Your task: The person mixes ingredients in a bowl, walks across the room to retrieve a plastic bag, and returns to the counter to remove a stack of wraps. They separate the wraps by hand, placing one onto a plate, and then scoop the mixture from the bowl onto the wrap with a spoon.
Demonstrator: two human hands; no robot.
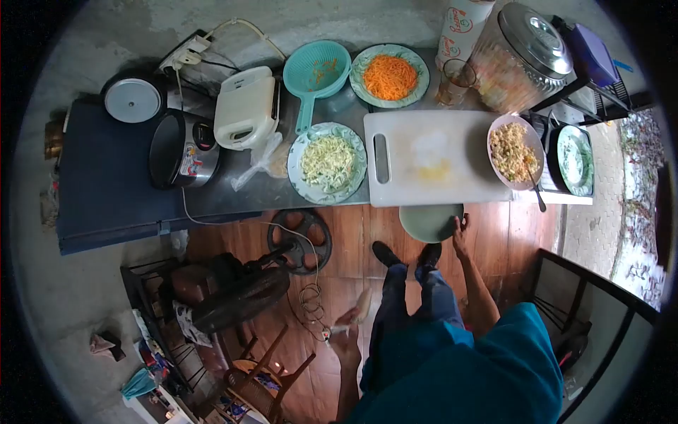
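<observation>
My right hand (460,234) grips the right rim of a pale green plate (427,222), just below the counter's front edge. The plate's far part is hidden under the cutting board. Low on the left, my left hand (344,339) is closed, with a pale, elongated object (364,305) jutting up from it; blur hides what kind it is. Ahead lies a white cutting board (434,152) with a yellowish stain. On its right edge rests a pink bowl (510,169) of chopped mixed food with a spoon (539,196) in it.
Along the counter stand a plate of shredded cabbage (328,164), a plate of grated carrot (390,77), a teal strainer (316,69), a sandwich maker (246,109) and a rice cooker (187,150). A floor fan (244,298), loose cable and a wooden chair (261,385) are at left.
</observation>
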